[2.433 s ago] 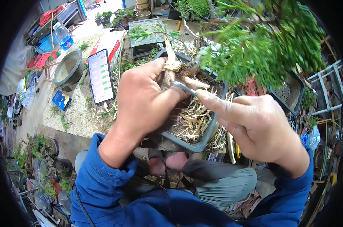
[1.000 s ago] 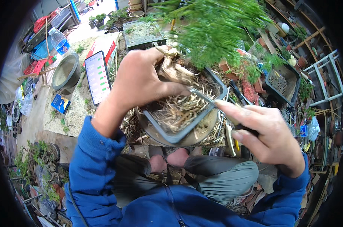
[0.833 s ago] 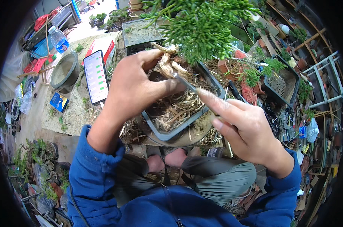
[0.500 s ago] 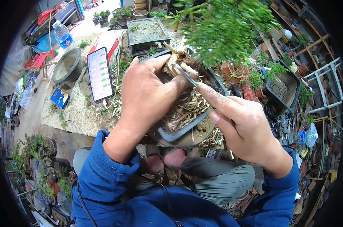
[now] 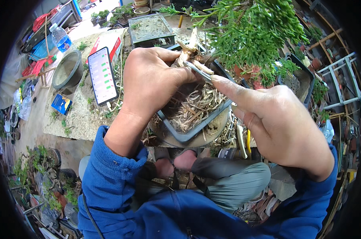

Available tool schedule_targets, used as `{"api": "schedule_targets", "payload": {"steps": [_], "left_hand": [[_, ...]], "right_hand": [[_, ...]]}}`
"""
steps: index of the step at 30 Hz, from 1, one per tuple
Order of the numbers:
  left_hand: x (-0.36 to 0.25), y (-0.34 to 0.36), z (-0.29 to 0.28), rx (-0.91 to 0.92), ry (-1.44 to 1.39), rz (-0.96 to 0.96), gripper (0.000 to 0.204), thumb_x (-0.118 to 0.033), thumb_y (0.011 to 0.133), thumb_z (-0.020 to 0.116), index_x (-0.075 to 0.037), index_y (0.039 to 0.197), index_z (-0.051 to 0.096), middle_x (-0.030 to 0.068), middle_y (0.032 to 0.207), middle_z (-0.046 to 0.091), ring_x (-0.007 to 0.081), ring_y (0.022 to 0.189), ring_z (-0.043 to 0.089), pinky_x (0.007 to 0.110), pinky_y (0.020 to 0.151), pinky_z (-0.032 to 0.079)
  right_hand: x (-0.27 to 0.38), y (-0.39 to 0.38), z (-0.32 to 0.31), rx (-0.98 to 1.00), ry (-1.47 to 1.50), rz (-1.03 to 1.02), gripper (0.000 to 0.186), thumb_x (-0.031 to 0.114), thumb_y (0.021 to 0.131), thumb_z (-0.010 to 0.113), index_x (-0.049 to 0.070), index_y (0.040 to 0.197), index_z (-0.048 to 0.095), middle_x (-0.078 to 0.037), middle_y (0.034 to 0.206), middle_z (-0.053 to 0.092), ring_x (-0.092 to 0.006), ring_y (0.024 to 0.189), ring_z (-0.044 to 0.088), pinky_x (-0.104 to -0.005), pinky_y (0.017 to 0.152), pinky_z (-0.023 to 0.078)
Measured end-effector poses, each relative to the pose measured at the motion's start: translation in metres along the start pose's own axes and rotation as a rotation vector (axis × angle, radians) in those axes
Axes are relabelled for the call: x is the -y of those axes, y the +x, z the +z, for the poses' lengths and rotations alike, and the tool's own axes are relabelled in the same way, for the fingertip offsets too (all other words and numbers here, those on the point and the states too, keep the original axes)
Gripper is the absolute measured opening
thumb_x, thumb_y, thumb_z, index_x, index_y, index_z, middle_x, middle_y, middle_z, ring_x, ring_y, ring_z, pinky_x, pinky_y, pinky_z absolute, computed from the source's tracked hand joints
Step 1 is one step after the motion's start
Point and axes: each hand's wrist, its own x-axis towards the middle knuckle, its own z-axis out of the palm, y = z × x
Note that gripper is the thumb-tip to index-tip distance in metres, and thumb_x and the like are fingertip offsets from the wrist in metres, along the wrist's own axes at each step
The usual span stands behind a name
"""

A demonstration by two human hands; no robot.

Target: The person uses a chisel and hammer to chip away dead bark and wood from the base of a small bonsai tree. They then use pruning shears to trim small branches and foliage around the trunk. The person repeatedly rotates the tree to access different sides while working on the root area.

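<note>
while the stripped wood (image 5: pixel 183 55) is being grasped firmly in the left hand (image 5: pixel 154 79), prob. for steadiness, the slim metal tool (image 5: pixel 199 72) is being gripped in the right hand (image 5: pixel 276 115), w/ one finger laid along it, likely for finer control. its tip is being held at the wood, tho exact contact is hard to tell. the wood is being positioned above the dark tray (image 5: pixel 184 137), poss. so shavings (image 5: pixel 198 104) are being caught inside.

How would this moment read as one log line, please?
left hand: holds pale stripped wooden trunk | right hand: holds thin grey metal blade, tip at trunk | below: dark rectangular plastic tray, pale wood shavings inside
</note>
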Motion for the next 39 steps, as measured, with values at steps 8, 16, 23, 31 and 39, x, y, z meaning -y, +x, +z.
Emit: {"api": "schedule_targets", "payload": {"steps": [8, 16, 23, 31, 39], "left_hand": [[0.006, -0.002, 0.005, -0.067, 0.073, -0.003, 0.024, -0.009, 0.085, 0.083, 0.001, 0.107, 0.087, 0.0064, 0.091, 0.084, 0.0082, 0.079, 0.074, 0.025, 0.071, 0.057], [0.012, -0.008, 0.011, -0.18, 0.45, 0.451, 0.046, -0.032, 0.069, 0.099, -0.002, 0.097, 0.079, 0.0159, 0.09, 0.077, 0.0362, 0.08, 0.073, 0.041, 0.075, 0.057], [0.013, 0.0, 0.008, -0.139, 0.355, 0.233, 0.04, -0.045, 0.074, 0.092, -0.011, 0.094, 0.084, 0.0128, 0.082, 0.077, 0.0362, 0.08, 0.072, 0.045, 0.071, 0.057], [0.009, -0.006, 0.01, -0.127, 0.23, 0.18, 0.024, -0.036, 0.082, 0.086, -0.019, 0.098, 0.089, 0.0109, 0.083, 0.079, 0.0336, 0.074, 0.07, 0.043, 0.076, 0.056], [0.01, -0.015, 0.02, -0.204, 0.042, 0.094, 0.026, -0.035, 0.086, 0.082, -0.012, 0.099, 0.086, 0.0145, 0.082, 0.078, 0.0397, 0.078, 0.072, 0.055, 0.103, 0.053]], "right_hand": [[0.01, -0.009, 0.003, -0.015, -0.118, 0.065, 0.061, -0.004, 0.095, 0.064, 0.003, 0.156, 0.059, -0.018, 0.078, 0.068, -0.0403, 0.072, 0.069, -0.0454, 0.067, 0.054], [-0.009, -0.042, 0.021, -0.053, 0.046, 0.084, 0.055, -0.003, 0.097, 0.066, -0.003, 0.152, 0.061, -0.027, 0.136, 0.072, -0.0376, 0.102, 0.079, -0.0398, 0.091, 0.061], [-0.027, -0.018, 0.045, -0.151, 0.147, 0.013, 0.051, -0.002, 0.099, 0.065, -0.006, 0.15, 0.062, -0.026, 0.132, 0.074, -0.0355, 0.106, 0.079, -0.0376, 0.093, 0.06], [-0.022, 0.001, 0.052, -0.284, 0.226, -0.091, 0.05, 0.0, 0.102, 0.065, -0.004, 0.151, 0.062, -0.024, 0.102, 0.076, -0.0278, 0.073, 0.072, -0.0337, 0.072, 0.057], [-0.018, -0.003, 0.051, -0.243, 0.217, -0.042, 0.05, 0.002, 0.102, 0.064, -0.003, 0.152, 0.062, -0.024, 0.1, 0.075, -0.0289, 0.071, 0.07, -0.0341, 0.072, 0.057]]}}
